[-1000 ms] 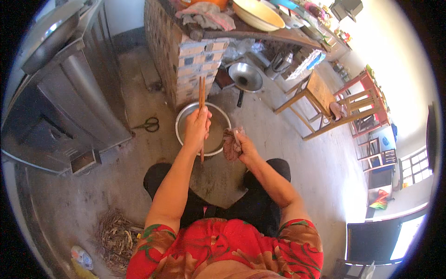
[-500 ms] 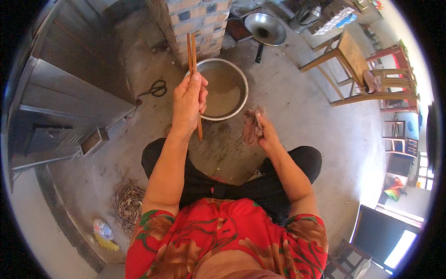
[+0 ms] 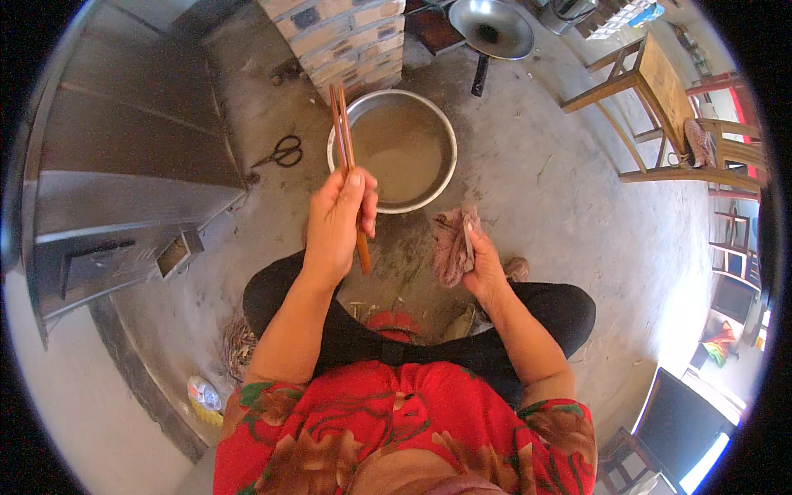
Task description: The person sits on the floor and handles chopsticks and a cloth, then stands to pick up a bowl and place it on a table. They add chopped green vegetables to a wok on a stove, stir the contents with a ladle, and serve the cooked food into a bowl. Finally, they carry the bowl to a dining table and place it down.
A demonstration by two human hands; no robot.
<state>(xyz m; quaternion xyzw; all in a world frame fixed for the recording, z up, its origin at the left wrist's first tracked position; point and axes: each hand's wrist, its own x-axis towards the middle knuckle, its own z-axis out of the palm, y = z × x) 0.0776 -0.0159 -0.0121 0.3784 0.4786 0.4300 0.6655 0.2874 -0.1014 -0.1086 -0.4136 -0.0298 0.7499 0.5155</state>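
Observation:
My left hand [image 3: 340, 219] is closed round the middle of a pair of brown wooden chopsticks [image 3: 342, 132], which stand nearly upright in the picture. Their upper ends reach over the left rim of a round metal basin [image 3: 452, 157] holding murky brownish water [image 3: 400, 148]. In my right hand [image 3: 485, 266] is a crumpled, brownish-pink cloth [image 3: 451, 247], pinched under the thumb. The cloth hangs just below the basin's lower right edge, apart from the chopsticks.
Black-handled scissors [image 3: 285, 152] lie on the concrete floor at left, near a dark metal cabinet [image 3: 136, 202]. Behind the basin rises a brick pillar [image 3: 355, 45]. A wok [image 3: 492, 31] rests at the back. At right stands a wooden bench [image 3: 660, 78] with a shoe [image 3: 698, 142] on it.
Both hands now appear lower in the picture, with the chopsticks and cloth still held. The view has shifted, so the basin, wok and bench sit further right.

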